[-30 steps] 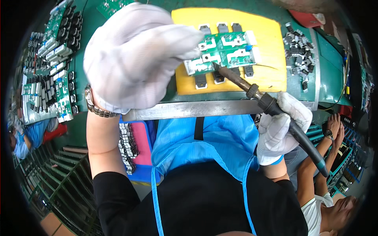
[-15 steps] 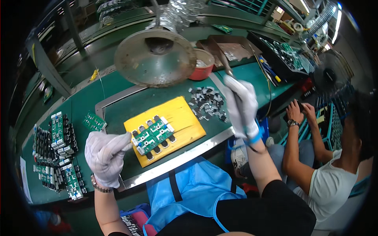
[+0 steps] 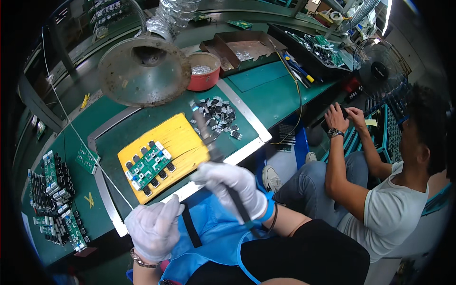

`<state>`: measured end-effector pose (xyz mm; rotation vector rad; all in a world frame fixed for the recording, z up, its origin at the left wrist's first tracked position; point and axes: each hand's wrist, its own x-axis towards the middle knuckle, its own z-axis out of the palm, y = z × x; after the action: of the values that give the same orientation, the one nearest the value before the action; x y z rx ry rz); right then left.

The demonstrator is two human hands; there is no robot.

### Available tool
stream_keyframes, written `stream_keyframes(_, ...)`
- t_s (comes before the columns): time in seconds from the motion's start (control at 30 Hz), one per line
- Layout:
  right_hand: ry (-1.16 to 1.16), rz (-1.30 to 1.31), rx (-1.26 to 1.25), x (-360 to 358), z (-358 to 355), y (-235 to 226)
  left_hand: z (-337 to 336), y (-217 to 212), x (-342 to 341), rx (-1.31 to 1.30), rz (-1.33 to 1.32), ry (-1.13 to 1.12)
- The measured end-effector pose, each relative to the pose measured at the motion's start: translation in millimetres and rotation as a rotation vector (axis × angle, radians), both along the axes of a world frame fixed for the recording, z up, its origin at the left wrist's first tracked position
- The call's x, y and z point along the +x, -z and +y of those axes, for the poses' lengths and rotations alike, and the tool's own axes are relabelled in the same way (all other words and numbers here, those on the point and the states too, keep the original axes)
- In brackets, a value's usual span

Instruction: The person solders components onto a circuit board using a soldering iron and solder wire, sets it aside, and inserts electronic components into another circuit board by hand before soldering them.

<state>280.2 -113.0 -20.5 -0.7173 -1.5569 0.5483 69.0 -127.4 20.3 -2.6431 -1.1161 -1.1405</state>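
Note:
My left hand (image 3: 156, 229), in a white glove, is closed at the table's front edge. A thin pale wire (image 3: 108, 178), which looks like solder wire, runs down into its fingers. My gloved right hand (image 3: 232, 189) grips a soldering iron (image 3: 216, 154), blurred by motion, its metal end pointing away over the table. Ahead of both hands, a green circuit board (image 3: 151, 164) with black components along its two long sides lies on a yellow block (image 3: 186, 142). Right of the block is a pile of small black-and-silver components (image 3: 218, 114). Neither hand touches the board.
A metal hood (image 3: 142, 78) stands behind the block, beside a red bowl (image 3: 205, 83) and a brown metal tray (image 3: 247, 54). Stacked circuit boards (image 3: 57, 178) are at left. A black bin (image 3: 304, 61) and a fan (image 3: 377, 71) are far right. A seated person (image 3: 380, 199) is close on my right.
My right hand has brought the soldering iron down toward me from the far side. My left hand has drawn back from beside the board toward the table's front edge. The view has shifted right.

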Motion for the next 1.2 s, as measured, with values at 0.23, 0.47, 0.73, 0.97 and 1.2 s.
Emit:
stream_keyframes(0.23,0.029,-0.164,0.114,-1.0,-11.4,-11.5,5.1,-4.2,28.2,-0.008,-0.053,0.079)
stream_keyframes(0.47,0.083,-0.129,0.023,17.0,-15.7,-20.0,23.6,-28.7,-29.7,0.228,0.181,-0.072)
stream_keyframes(0.73,0.093,-0.272,0.0,30.4,-4.7,-0.9,-21.5,0.6,-41.0,-0.007,0.063,-0.236)
stream_keyframes(0.97,0.425,0.014,-0.09,62.1,2.7,23.4,-67.9,29.1,-67.1,-0.15,-0.385,-0.629)
stream_keyframes(1.2,0.256,0.038,-0.267,3.4,-4.3,18.7,-72.5,38.1,-71.9,-0.143,-0.524,-0.536)
